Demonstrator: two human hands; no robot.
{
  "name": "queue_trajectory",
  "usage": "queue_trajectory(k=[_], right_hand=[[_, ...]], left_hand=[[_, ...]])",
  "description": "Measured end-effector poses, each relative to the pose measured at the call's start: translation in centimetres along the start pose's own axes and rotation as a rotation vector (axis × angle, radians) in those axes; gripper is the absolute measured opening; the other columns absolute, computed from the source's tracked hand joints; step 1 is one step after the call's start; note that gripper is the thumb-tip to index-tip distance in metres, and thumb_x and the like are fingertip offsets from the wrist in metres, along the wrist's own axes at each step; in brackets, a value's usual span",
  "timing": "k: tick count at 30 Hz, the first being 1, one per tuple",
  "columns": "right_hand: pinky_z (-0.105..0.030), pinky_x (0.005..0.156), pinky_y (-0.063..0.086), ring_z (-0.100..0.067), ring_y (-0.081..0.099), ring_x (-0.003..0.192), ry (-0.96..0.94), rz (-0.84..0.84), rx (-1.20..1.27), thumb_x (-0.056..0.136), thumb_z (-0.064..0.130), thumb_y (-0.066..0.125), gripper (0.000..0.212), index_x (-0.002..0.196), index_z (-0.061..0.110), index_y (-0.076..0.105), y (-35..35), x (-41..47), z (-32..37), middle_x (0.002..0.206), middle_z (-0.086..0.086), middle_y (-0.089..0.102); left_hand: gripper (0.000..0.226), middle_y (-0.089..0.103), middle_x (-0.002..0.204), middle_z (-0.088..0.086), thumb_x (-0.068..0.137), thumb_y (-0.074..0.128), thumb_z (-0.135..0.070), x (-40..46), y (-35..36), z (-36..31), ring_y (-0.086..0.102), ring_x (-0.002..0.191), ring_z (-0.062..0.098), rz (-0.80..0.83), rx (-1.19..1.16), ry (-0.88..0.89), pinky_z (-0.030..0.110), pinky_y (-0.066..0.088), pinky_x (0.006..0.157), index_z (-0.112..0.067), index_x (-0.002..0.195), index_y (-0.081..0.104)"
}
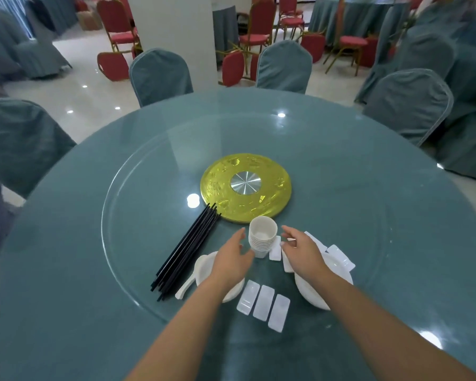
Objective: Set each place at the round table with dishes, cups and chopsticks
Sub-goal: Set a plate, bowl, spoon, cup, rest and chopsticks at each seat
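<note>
Everything here placed off the cup stack (262,237), sitting on the glass turntable (127,188) of the round table (66,312). Far left of it: black chopsticks (186,251) in a loose bundle. Closer in, a white spoon (186,288) touching a bowl (204,266). Then left hand (232,259) just left of the cups, fingers spread, gripping nothing. Below the cups, three white rests (263,303) side by side. Just right, right hand (302,251), fingers curled loosely, also empty as far as visible. Further right, plates (311,294) with more rests (340,257) on top. Gold hub (245,188) behind the cups.
</note>
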State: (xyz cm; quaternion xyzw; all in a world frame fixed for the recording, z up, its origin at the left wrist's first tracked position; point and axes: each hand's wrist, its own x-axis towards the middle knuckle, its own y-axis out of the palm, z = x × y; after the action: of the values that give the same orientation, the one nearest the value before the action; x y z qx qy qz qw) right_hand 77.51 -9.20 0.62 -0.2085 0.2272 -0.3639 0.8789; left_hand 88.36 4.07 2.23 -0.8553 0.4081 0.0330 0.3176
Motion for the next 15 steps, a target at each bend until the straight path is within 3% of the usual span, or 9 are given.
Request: queue_trajectory(k=[4,9,15], right_hand=[[-0.03,0.102,0.041,-0.015,0.052,0.121,-0.037,0.029,0.01,0.091,0.008,0.058,0.053,0.142,0.016,0.044,0.8,1.2,-0.2,0.138,-0.002,0.053],[-0.024,0.097,0.04,-0.015,0.053,0.12,-0.081,0.016,0.015,0.088,0.014,0.066,0.057,0.141,0.015,0.045,1.3,2.2,-0.3,0.134,-0.002,0.056],[-0.023,0.097,0.04,-0.013,0.052,0.12,-0.093,0.038,0.0,0.085,0.021,0.071,0.068,0.144,0.015,0.04,1.7,2.5,-0.6,0.135,-0.002,0.053]], left_hand=[[0.063,0.048,0.141,-0.003,0.09,0.057,-0.014,1.3,0.6,-0.2,0.05,0.125,0.016,0.0,-0.053,-0.014,0.032,0.044,0.099,-0.022,0.147,0.034],[0.064,0.058,0.124,-0.005,0.083,0.056,0.002,2.2,1.3,-0.4,0.055,0.117,0.013,-0.035,-0.165,-0.015,0.032,0.049,0.093,-0.026,0.139,0.045],[0.073,0.052,0.135,-0.002,0.084,0.055,0.006,2.2,2.0,-0.7,0.052,0.118,0.013,-0.036,-0.261,-0.068,0.014,0.045,0.073,-0.021,0.148,0.032]])
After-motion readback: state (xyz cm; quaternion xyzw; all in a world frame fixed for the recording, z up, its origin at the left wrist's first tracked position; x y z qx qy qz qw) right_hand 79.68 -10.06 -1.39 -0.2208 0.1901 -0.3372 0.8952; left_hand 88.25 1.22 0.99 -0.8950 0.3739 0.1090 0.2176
